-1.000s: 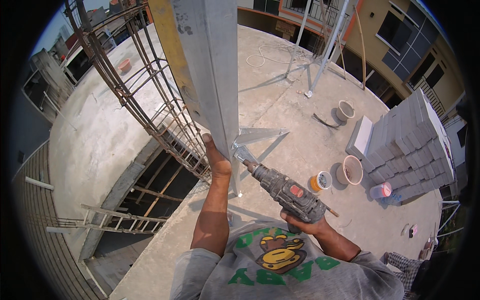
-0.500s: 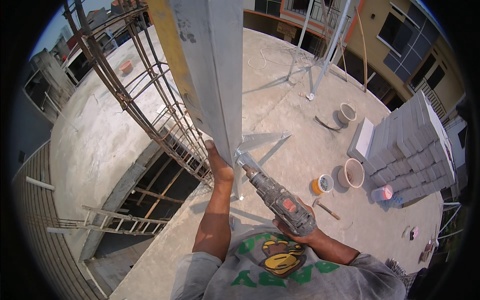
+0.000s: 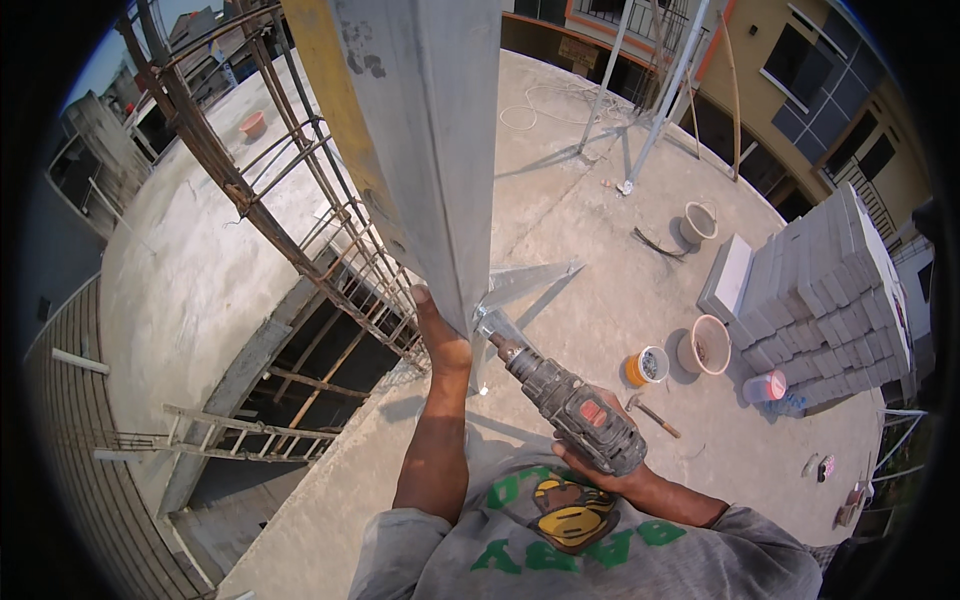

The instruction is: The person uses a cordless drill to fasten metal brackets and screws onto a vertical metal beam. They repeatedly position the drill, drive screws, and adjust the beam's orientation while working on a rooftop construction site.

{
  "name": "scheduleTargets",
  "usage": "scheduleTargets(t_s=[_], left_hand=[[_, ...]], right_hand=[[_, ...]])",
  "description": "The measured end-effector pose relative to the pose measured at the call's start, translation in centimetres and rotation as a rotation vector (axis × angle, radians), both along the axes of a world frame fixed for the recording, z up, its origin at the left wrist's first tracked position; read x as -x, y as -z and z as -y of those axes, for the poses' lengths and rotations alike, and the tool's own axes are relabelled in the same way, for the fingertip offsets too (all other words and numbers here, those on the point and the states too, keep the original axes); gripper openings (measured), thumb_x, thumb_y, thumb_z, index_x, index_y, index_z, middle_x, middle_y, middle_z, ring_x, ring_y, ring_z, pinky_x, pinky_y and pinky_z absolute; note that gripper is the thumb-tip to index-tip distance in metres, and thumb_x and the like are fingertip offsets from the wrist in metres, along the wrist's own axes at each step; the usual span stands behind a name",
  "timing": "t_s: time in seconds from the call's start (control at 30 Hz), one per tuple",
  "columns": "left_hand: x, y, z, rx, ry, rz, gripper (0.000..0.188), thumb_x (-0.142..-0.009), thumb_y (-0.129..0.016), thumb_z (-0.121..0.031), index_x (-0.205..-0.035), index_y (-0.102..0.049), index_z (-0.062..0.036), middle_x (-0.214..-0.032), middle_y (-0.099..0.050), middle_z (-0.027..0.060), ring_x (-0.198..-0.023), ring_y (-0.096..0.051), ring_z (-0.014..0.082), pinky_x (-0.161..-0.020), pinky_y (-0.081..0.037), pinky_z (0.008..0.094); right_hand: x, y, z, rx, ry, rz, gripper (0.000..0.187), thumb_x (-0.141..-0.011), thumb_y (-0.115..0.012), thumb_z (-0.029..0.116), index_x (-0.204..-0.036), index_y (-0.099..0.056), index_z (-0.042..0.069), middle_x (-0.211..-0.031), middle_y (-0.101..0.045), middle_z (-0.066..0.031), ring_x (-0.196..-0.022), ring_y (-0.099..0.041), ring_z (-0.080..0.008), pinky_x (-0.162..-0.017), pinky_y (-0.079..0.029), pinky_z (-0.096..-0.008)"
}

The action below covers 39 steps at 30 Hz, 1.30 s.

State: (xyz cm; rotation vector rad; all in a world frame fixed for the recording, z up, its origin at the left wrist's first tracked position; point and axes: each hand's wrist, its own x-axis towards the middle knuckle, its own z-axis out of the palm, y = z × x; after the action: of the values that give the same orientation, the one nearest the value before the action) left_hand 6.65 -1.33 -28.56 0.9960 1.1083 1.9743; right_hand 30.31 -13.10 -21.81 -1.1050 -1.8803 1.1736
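Observation:
A long grey metal post (image 3: 430, 130) rises close in front of me, with a worn yellow strip (image 3: 340, 110) along its left side. My left hand (image 3: 443, 335) is closed round the post's lower visible part, thumb up along its edge. My right hand (image 3: 610, 465) grips a dusty dark power drill (image 3: 580, 412) with a red patch. The drill's nose points up and left to the post, just right of my left hand. Its bit appears to meet the metal beside a slanting grey brace (image 3: 530, 280); the exact contact is too small to tell.
Left of the post stands a rusty rebar cage (image 3: 270, 215) beside an opening in the concrete, where a ladder (image 3: 250, 437) lies. On the right are a hammer (image 3: 655, 415), a yellow bucket of small hardware (image 3: 648, 367), a pinkish tub (image 3: 704, 345) and stacked grey blocks (image 3: 820, 290).
The drill and my right hand have shifted slightly right and down in view. The post's upper part looks a little wider and leans differently. Both hands keep their hold.

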Motion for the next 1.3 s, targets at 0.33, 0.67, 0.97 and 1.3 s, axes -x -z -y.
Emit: scheduleTargets(t_s=[0.33,0.67,0.97,1.3], left_hand=[[0.1,0.0,-0.2,0.014,0.106,0.315,0.092,-0.09,-0.046,-0.074,-0.143,-0.04,0.0017,-0.137,-0.052,0.0113,-0.125,-0.051,0.0231,-0.108,-0.04,0.0376],[0.0,-0.1,0.1,-0.068,0.189,0.365,0.067,-0.102,-0.037,-0.057,-0.151,-0.027,-0.012,-0.14,-0.043,0.0055,-0.129,-0.043,0.0196,-0.111,-0.035,0.0368],[0.0,0.7,-0.2,-0.045,0.087,0.24,0.063,-0.102,-0.042,-0.048,-0.149,-0.029,-0.0075,-0.137,-0.044,0.0073,-0.126,-0.045,0.0189,-0.108,-0.038,0.0366],[-0.1,0.0,-0.1,0.008,0.056,0.293,0.075,-0.095,-0.044,-0.06,-0.143,-0.038,-0.0028,-0.135,-0.048,0.0086,-0.124,-0.048,0.0203,-0.107,-0.039,0.0371]], right_hand=[[0.3,0.0,0.2,-0.098,0.064,-0.069,0.063,-0.079,-0.084,0.023,-0.123,-0.046,0.0,-0.116,-0.047,-0.0123,-0.113,-0.05,-0.0226,-0.095,-0.044,-0.0346],[-0.2,0.0,0.2,-0.128,-0.016,0.087,0.066,-0.081,-0.083,0.023,-0.129,-0.045,-0.001,-0.121,-0.051,-0.0141,-0.115,-0.054,-0.0234,-0.096,-0.046,-0.0344],[-0.6,0.8,-0.6,-0.179,-0.105,0.175,0.067,-0.082,-0.079,0.02,-0.134,-0.043,-0.001,-0.12,-0.058,-0.0151,-0.108,-0.062,-0.0229,-0.091,-0.05,-0.0341],[-0.6,0.8,-1.1,-0.232,-0.128,0.203,0.067,-0.084,-0.077,0.021,-0.136,-0.04,0.001,-0.119,-0.057,-0.0166,-0.11,-0.061,-0.0271,-0.091,-0.05,-0.036]])
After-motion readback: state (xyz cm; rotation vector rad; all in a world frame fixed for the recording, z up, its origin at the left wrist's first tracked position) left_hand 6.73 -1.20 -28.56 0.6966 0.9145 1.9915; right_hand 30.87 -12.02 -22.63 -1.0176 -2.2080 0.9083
